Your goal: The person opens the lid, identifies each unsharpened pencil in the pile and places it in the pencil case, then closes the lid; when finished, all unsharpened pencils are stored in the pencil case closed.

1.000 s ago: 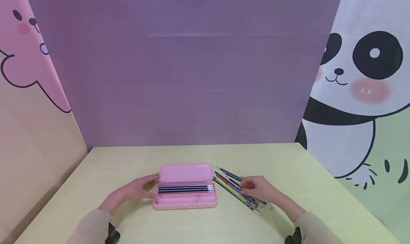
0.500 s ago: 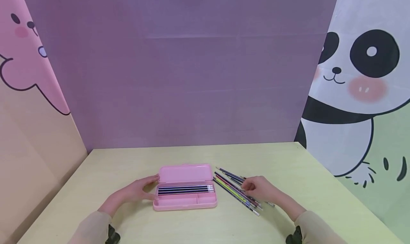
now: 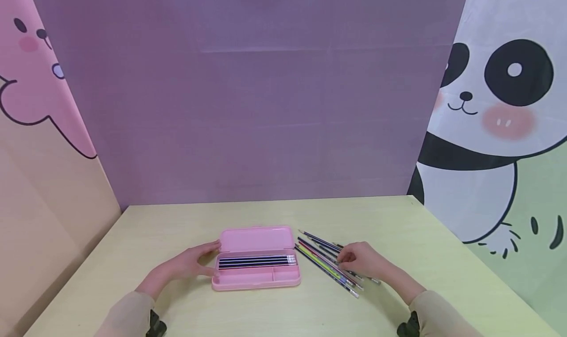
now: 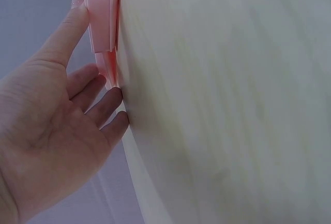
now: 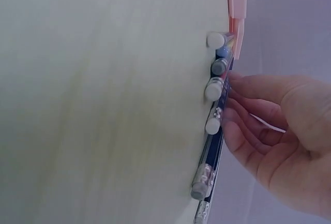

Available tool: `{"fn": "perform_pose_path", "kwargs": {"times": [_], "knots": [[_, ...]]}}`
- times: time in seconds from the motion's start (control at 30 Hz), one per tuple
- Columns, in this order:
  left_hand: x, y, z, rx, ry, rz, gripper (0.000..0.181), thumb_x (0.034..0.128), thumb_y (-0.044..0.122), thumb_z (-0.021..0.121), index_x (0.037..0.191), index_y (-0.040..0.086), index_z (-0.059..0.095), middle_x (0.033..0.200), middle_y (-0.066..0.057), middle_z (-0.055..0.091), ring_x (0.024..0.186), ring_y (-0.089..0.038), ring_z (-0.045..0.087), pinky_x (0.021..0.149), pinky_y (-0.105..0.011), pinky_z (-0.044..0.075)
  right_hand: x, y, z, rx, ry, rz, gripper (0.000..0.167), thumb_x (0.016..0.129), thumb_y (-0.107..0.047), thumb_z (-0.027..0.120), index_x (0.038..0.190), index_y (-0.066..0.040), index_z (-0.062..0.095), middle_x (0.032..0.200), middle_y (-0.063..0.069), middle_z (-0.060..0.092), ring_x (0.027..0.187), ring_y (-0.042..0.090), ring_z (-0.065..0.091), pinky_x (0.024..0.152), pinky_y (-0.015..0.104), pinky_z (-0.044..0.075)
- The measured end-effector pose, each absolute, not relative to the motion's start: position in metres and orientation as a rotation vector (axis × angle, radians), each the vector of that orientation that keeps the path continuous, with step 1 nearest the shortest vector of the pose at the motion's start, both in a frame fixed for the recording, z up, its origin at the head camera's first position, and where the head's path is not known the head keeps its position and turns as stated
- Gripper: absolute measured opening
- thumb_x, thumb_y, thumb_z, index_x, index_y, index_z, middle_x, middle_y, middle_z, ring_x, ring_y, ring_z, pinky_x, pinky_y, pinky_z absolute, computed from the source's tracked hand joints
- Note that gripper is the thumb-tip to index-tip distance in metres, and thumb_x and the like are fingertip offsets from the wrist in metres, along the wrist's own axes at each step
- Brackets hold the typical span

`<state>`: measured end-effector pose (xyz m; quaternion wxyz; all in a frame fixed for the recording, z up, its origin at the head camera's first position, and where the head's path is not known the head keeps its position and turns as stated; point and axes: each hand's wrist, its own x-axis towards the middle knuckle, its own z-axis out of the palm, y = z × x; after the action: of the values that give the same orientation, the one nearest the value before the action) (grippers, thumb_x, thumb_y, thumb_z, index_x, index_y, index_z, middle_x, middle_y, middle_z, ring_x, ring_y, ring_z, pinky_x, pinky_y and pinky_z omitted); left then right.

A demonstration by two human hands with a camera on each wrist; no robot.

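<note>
A pink pencil case (image 3: 242, 276) lies with its lid raised on the table in the head view. Several dark striped pencils (image 3: 254, 262) rest side by side in its back compartment. My left hand (image 3: 188, 263) touches the case's left side, thumb on the tray and loosely extended fingers by the lid. To the right of the case, loose pencils (image 3: 325, 264) lie in a slanted fan, dark ones with a yellow and a red one among them. Over them, my right hand (image 3: 361, 259) pinches a dark pencil (image 5: 214, 90) between thumb and fingers. Its fingertips are partly hidden in the head view.
The light wooden table (image 3: 266, 315) spreads around the case. A purple panel (image 3: 266, 106) rises behind its far edge. The case's front compartment has a small divider near its right end.
My right hand has shifted slightly to the right over the fan, and the pencils beneath it have spread a little. The left hand and the case stay in place.
</note>
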<state>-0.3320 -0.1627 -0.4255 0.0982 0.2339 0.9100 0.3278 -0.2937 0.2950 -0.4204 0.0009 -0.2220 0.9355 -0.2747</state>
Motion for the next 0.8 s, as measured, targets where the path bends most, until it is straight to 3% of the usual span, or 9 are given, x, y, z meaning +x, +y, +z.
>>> {"fn": "perform_pose_path", "kwargs": {"times": [0.4, 0.8], "knots": [[-0.3329, -0.1623, -0.4259, 0.703, 2.709, 0.964, 0.087, 0.0723, 0.037, 0.078, 0.143, 0.006, 0.038, 0.150, -0.020, 0.031, 0.138, -0.042, 0.024, 0.113, -0.059, 0.019, -0.2905, 0.2924, -0.4188, -0.630, 3.018, -0.768, 0.008, 0.077, -0.018, 0.075, 0.073, -0.013, 0.071, 0.068, -0.008, 0.063, 0.061, 0.003, 0.048, 0.054, 0.019, 0.043], [-0.3338, -0.1626, -0.4255, 0.690, 2.724, 0.977, 0.085, 0.0709, 0.035, 0.080, 0.141, 0.006, 0.041, 0.148, -0.018, 0.036, 0.137, -0.041, 0.030, 0.113, -0.057, 0.022, -0.2916, 0.2989, -0.4193, -0.693, 3.042, -0.806, 0.008, 0.079, -0.008, 0.069, 0.073, -0.010, 0.065, 0.066, -0.008, 0.058, 0.059, 0.000, 0.046, 0.054, 0.017, 0.044]]}}
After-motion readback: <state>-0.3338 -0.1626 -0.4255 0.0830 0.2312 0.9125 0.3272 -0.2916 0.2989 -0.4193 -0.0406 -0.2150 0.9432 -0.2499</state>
